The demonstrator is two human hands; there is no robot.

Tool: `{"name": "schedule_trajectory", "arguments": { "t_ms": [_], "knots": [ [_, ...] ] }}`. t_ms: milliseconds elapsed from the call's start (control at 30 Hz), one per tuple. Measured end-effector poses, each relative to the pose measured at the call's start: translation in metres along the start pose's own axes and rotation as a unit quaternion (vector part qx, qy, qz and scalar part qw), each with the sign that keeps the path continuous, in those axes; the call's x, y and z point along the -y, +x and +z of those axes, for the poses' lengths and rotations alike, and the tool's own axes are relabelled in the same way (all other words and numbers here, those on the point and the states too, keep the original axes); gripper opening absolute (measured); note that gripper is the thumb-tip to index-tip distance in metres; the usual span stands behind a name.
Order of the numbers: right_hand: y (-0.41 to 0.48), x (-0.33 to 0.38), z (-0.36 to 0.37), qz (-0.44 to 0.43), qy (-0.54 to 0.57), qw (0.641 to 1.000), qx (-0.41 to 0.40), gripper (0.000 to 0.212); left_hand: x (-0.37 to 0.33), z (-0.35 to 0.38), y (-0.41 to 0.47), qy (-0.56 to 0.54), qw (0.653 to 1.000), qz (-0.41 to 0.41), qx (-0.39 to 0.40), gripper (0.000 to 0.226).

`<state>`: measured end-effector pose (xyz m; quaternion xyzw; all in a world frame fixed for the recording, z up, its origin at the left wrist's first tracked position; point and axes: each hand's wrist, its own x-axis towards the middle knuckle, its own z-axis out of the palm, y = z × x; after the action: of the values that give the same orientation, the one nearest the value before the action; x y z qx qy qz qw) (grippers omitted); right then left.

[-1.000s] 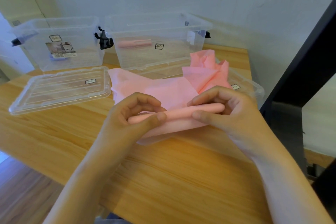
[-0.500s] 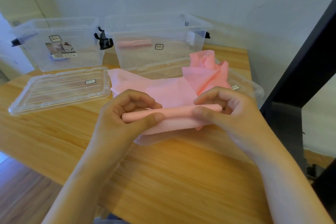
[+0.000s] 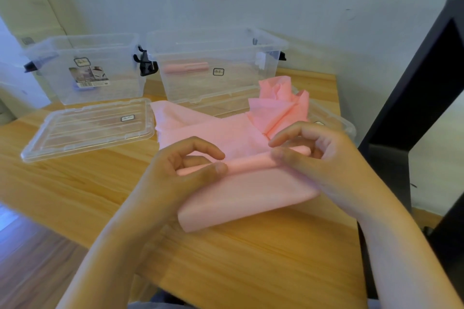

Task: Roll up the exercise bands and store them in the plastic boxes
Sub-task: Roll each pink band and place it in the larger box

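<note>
While the pink band (image 3: 241, 193) is only partly rolled, I judge the rolling step to be in hand: my left hand (image 3: 173, 178) and right hand (image 3: 326, 165) each pinch one end of the thin roll, fingers (image 3: 203, 145) curled over it, thumbs on its near side, toward the table's (image 3: 75, 195) right edge. Next I need even turns that take in the crumpled slack beyond the fingers, before boxing it.

Motion blur smears the right hand (image 3: 324, 158) at the pink band (image 3: 241, 190), and the roll's ends are buried inside it and the left hand (image 3: 175, 170). Behind the band, a lid (image 3: 336, 123) lies mostly covered. The label on the box (image 3: 238, 57) beyond it is too small to read.
</note>
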<state>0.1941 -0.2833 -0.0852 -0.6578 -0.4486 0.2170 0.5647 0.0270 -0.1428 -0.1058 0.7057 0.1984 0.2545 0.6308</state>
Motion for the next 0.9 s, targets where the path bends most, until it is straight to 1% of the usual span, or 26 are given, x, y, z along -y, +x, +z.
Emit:
{"name": "schedule_trajectory", "arguments": {
  "t_ms": [67, 167, 233, 300, 333, 433, 567, 633, 733, 833, 900],
  "knots": [
    [-0.002, 0.001, -0.001, -0.005, 0.029, 1.0, 0.002, 0.02, 0.0, -0.002, -0.002, -0.018, 1.0, 0.006, 0.007, 0.024],
    [-0.004, -0.001, 0.0, -0.017, 0.064, 0.998, -0.008, 0.021, 0.004, -0.001, -0.001, -0.005, 0.999, 0.02, -0.025, 0.02],
    [-0.003, -0.005, 0.002, -0.025, 0.052, 0.998, -0.015, 0.021, 0.007, 0.001, -0.001, 0.004, 0.999, 0.009, -0.039, 0.02],
    [-0.001, -0.006, 0.003, -0.03, 0.039, 0.999, -0.018, 0.021, 0.009, 0.002, -0.001, 0.023, 0.999, -0.004, -0.049, 0.029],
    [0.0, -0.007, 0.003, -0.032, 0.04, 0.998, -0.02, 0.021, 0.01, 0.001, 0.0, 0.03, 0.998, -0.008, -0.053, 0.03],
    [0.002, -0.01, 0.003, -0.029, 0.05, 0.998, -0.013, 0.021, 0.007, 0.001, 0.002, 0.004, 0.998, 0.001, -0.063, 0.018],
    [0.006, -0.014, 0.006, -0.003, 0.066, 0.998, -0.011, 0.017, 0.004, 0.0, 0.004, 0.004, 0.996, 0.012, -0.088, 0.031],
    [0.008, -0.016, 0.008, -0.007, 0.059, 0.998, -0.028, 0.013, 0.004, -0.002, 0.004, 0.004, 0.997, 0.01, -0.077, 0.034],
    [0.009, -0.018, 0.009, -0.017, 0.068, 0.997, -0.039, 0.013, 0.007, -0.001, 0.005, -0.001, 0.999, -0.001, -0.052, 0.024],
    [0.009, -0.019, 0.009, -0.027, 0.072, 0.996, -0.033, 0.016, 0.01, -0.002, 0.006, 0.0, 0.998, -0.005, -0.058, 0.023],
    [0.009, -0.019, 0.01, -0.026, 0.079, 0.996, -0.018, 0.017, 0.009, -0.004, 0.006, -0.006, 0.998, 0.008, -0.067, 0.019]
  ]
}}
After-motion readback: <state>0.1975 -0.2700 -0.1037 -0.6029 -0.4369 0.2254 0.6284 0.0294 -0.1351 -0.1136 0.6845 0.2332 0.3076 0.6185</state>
